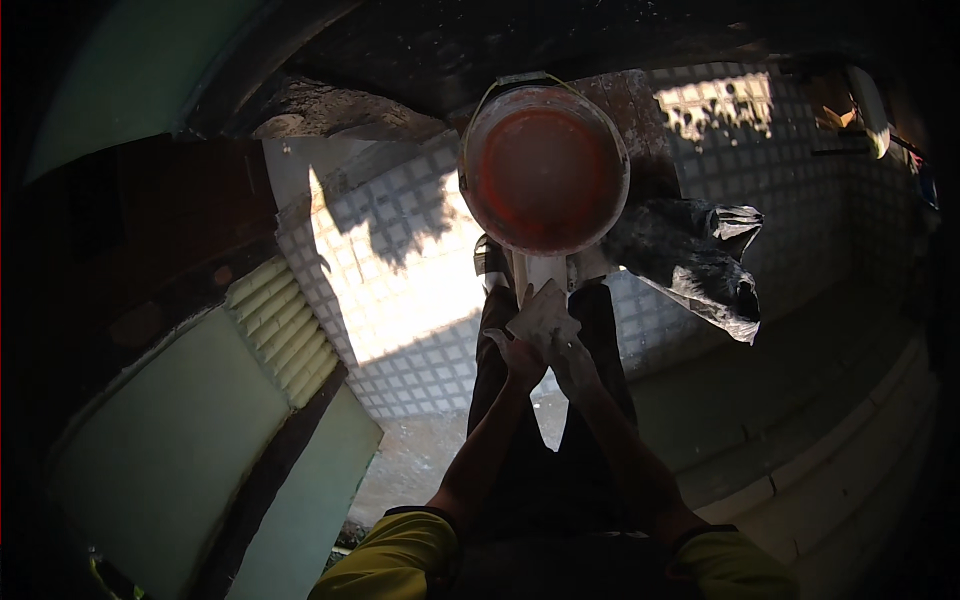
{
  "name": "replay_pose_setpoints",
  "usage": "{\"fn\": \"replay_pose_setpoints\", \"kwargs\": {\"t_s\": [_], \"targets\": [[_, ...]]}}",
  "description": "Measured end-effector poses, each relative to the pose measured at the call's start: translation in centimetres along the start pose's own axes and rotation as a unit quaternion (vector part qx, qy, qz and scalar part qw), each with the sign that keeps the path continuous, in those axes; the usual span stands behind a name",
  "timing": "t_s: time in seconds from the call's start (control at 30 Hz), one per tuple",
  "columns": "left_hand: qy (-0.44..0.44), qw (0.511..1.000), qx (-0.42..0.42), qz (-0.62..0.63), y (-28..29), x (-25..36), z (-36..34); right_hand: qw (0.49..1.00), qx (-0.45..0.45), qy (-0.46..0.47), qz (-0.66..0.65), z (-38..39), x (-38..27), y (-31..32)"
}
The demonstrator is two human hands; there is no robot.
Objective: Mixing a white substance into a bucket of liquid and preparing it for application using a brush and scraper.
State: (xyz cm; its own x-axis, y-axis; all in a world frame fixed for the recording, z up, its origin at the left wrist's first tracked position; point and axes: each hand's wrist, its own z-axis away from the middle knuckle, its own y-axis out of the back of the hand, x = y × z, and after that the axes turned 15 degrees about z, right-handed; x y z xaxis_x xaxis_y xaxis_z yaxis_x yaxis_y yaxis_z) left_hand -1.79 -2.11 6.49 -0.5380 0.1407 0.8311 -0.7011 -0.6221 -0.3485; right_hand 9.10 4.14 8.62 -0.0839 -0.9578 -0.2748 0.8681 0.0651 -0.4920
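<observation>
Both hands meet between my legs, below a round bucket [545, 175] with a reddish inside, whitish residue and a wire handle. A pale, irregular item [543, 312], perhaps a dusty cloth, is gripped in my right hand [573, 365]. My left hand [521, 355] is against its left side with the thumb raised; how firmly it holds the item is unclear. A white upright support [545, 267] shows under the bucket, partly hidden by the hands and item.
A crumpled black plastic bag [700, 275] lies right of the bucket. Sunlit patches fall on the tiled ground [390, 310]. Pale green panels [165, 440] and a ribbed cream piece [280, 330] stand at left. A long step or ledge [810, 470] runs at lower right.
</observation>
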Motion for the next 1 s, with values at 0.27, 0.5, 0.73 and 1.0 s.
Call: {"fn": "replay_pose_setpoints", "kwargs": {"t_s": [0.27, 0.5, 0.73, 1.0], "targets": [[0.077, 0.992, 0.092, -0.033, 3.1, -3.7, -0.1, 0.941, -0.004, 0.184, 0.283, -3.8, 0.2, -0.4], [0.106, 0.985, 0.116, -0.069, 6.2, 3.9, -1.5, 0.653, 0.350, 0.223, 0.633, -11.8, -1.8, 3.6], [0.140, 0.982, 0.094, -0.089, 9.0, 9.8, -0.2, 0.688, 0.450, 0.170, 0.543, -14.2, -1.8, 1.3], [0.068, 0.992, 0.029, -0.105, 6.5, 16.8, -8.9, 0.693, 0.380, 0.211, 0.576, -15.3, -3.0, 1.9]]}}
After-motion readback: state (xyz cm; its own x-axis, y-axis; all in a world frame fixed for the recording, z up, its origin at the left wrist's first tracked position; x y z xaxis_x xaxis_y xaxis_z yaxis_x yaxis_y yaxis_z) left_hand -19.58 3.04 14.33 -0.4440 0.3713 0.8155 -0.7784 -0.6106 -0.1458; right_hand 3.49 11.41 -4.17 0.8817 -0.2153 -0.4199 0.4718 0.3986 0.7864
